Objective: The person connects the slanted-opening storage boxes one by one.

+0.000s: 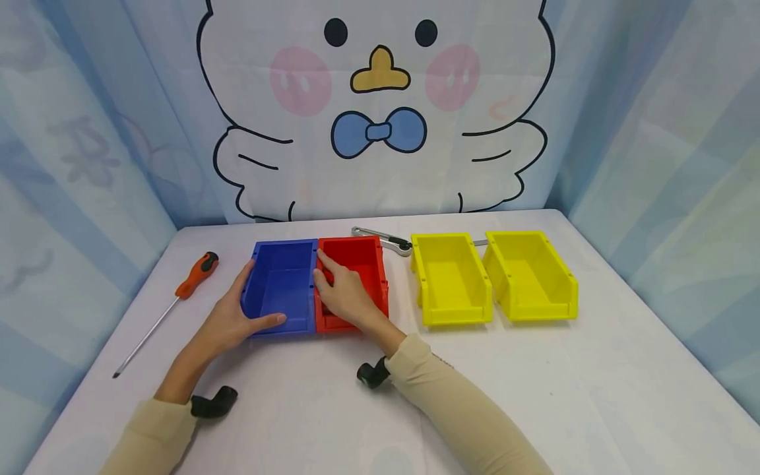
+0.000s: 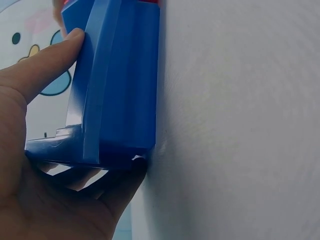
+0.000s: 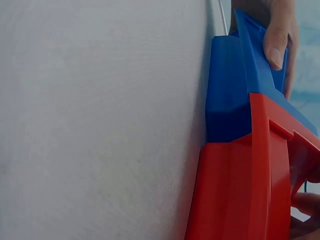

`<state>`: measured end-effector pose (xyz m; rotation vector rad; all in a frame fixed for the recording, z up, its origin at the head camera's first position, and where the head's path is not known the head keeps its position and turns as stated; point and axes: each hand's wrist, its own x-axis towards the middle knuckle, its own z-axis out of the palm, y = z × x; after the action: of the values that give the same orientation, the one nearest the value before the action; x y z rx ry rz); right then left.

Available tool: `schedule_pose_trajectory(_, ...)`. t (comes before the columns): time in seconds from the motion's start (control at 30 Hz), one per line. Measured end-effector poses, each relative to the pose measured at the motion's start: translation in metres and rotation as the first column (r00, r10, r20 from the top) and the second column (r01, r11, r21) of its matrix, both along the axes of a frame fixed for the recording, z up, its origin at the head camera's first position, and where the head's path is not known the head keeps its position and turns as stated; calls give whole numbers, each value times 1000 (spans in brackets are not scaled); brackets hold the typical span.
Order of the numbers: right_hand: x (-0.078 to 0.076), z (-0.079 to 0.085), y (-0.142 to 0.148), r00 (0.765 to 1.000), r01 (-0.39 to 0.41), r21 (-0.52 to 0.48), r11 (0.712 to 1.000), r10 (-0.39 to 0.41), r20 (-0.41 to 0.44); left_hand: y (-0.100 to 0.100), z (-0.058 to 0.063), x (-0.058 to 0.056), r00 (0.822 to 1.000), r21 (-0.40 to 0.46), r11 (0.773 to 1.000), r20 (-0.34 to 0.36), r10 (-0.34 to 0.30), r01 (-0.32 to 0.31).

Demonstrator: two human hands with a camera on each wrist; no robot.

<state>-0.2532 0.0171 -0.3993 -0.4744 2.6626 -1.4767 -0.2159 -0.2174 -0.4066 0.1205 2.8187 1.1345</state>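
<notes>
A blue storage bin [image 1: 279, 280] and a red storage bin [image 1: 363, 257] stand side by side on the table, their walls touching. My left hand [image 1: 228, 320] grips the blue bin, with its thumb over the front lip and the fingers round its left side and underside edge, as the left wrist view shows. My right hand [image 1: 350, 297] reaches into the red bin. Its visible fingers are fairly straight and touch the wall shared with the blue bin. Part of that hand is hidden behind the red bin [image 3: 225, 192] in the right wrist view.
Two yellow bins [image 1: 454, 284] [image 1: 534, 277] stand to the right, slightly apart. An orange-handled screwdriver [image 1: 192, 274] lies at the left. Behind the bins is a metal tool with a black part [image 1: 386, 239], partly hidden. Patterned curtains [image 1: 659, 132] surround the table.
</notes>
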Motion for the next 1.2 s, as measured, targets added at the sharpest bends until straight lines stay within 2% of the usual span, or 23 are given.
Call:
schedule_pose_trajectory(0.13,0,2,1,1000,1,15,1000,-1,-28,0,0,-1,1000,-26,1000,-11,-12,12)
schedule_pose_trajectory(0.33,1,16,15,988,7,114,993,10,-153,1,6,-4,996,-93,994,-66,-65,59)
schedule_pose_trajectory(0.43,2,28,26,985,3,99,995,14,-171,5,15,-6,988,-145,987,-126,-91,73)
schedule_pose_trajectory(0.53,5,41,38,985,1,89,996,15,-173,14,27,-8,978,-194,979,-183,-97,61)
schedule_pose_trajectory(0.63,5,51,54,982,5,102,995,14,-187,26,36,-9,973,-219,974,-210,-100,53)
schedule_pose_trajectory(0.77,3,59,81,981,33,123,992,-9,-192,44,39,-9,967,-201,976,-219,-131,86)
schedule_pose_trajectory(0.93,0,61,121,975,132,187,973,-93,-201,62,33,-11,960,-137,977,-202,-192,166)
schedule_pose_trajectory(1.1,-5,56,164,939,260,256,931,-182,-293,74,26,-12,964,-86,974,-145,-222,212)
schedule_pose_trajectory(1.2,-6,52,187,918,327,282,902,-233,-320,78,21,-12,963,-49,972,-131,-234,229)
